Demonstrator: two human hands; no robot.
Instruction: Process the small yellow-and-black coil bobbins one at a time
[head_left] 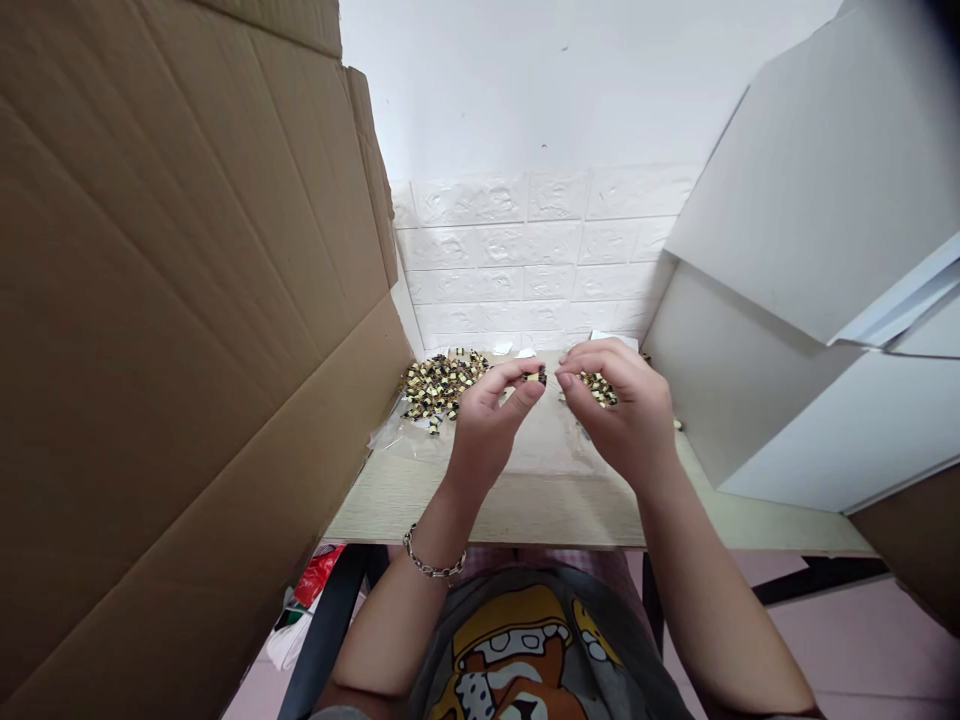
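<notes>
My left hand (491, 410) pinches a small wound coil (535, 377) between thumb and fingertips; it has a yellow-taped middle and dark ends. Close by on the right, my right hand (619, 405) has its thumb and fingertips drawn together. What those fingers hold, if anything, is too small to make out. A heap of similar yellow-and-black coils (442, 385) lies beyond my left hand. Another pile of coils (600, 388) is partly covered by my right hand.
A clear plastic sheet (551, 452) lies on the pale wooden table (555, 510). A tall cardboard panel (247, 280) stands on the left, white boards (780, 400) on the right. A white brick-pattern wall (525, 245) closes the back. Paper scraps (502, 349) lie along it.
</notes>
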